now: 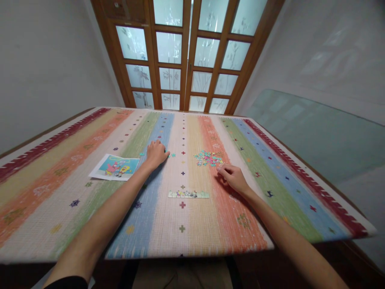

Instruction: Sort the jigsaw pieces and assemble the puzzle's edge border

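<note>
My left hand [157, 153] rests on the blue stripe of the tablecloth, fingers curled under. Close to its thumb are a few loose turquoise puzzle pieces [173, 155], and another piece [142, 154] lies on its other side. What its fingers hold, if anything, is hidden. Thumb and forefinger of my right hand [233, 176] pinch together at the near right edge of a heap of jigsaw pieces [208, 158]; anything between them is too small to make out. Between my forearms lies a joined strip of puzzle pieces [188, 194].
A printed cartoon picture [116, 167] lies left of my left hand. The striped tablecloth [174, 237] covers the whole table. Beyond the far edge stand wood-framed glass doors [185, 60]; a pale green panel [300, 128] leans at the right wall.
</note>
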The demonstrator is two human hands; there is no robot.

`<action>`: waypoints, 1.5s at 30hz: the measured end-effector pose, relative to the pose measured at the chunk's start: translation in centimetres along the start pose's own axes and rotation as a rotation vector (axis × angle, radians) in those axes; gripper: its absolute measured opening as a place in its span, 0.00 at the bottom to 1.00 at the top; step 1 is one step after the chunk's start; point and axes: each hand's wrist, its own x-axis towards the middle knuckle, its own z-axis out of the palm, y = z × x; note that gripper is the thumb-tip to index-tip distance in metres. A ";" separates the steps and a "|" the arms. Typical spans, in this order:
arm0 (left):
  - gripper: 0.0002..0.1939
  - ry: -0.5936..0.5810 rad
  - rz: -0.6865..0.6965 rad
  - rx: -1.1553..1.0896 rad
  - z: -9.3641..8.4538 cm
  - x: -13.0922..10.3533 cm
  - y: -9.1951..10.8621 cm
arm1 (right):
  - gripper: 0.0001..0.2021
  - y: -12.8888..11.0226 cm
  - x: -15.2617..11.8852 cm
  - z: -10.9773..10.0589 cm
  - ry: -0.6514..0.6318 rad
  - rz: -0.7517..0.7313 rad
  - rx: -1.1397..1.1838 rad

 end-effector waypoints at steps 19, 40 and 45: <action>0.12 -0.066 0.037 -0.441 -0.6 0.2 1.7 | 0.25 -0.6 -0.3 0.5 -0.057 -0.105 -0.025; 0.06 -0.524 0.327 -1.137 -0.9 -5.7 10.0 | 0.21 -2.5 -1.7 2.4 -0.275 0.049 0.416; 0.06 -0.541 0.306 -1.148 -0.6 -6.2 10.0 | 0.21 -2.3 -1.8 2.6 -0.271 0.059 0.409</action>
